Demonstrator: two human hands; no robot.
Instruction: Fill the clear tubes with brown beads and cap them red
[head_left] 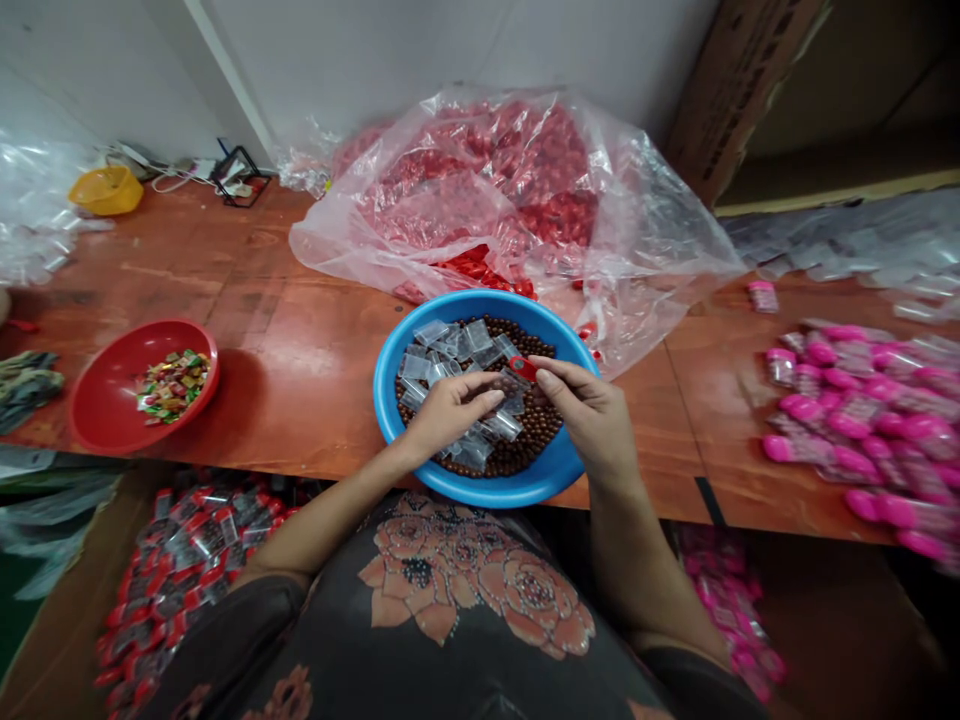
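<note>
My right hand [592,405] pinches a small red plastic cap [523,368] with a hole in it, above the blue basin [390,420]. My left hand [454,408] is just to its left, thumb and fingers drawn together; whether a clear piece sits in them is hard to make out. Beneath both hands, the basin holds brown beads [525,450] with clear plastic cases [442,345] lying on top of them. Behind the basin, a large clear bag [637,250] spills red plastic pieces [480,266] onto the table.
On the left of the wooden table [300,380] stands a red bowl [97,400] of wrapped candies [174,385]. Pink-capped containers [862,400] are heaped at the right. Red-capped containers [187,560] fill a box below the table edge. A yellow basket [105,190] sits far left.
</note>
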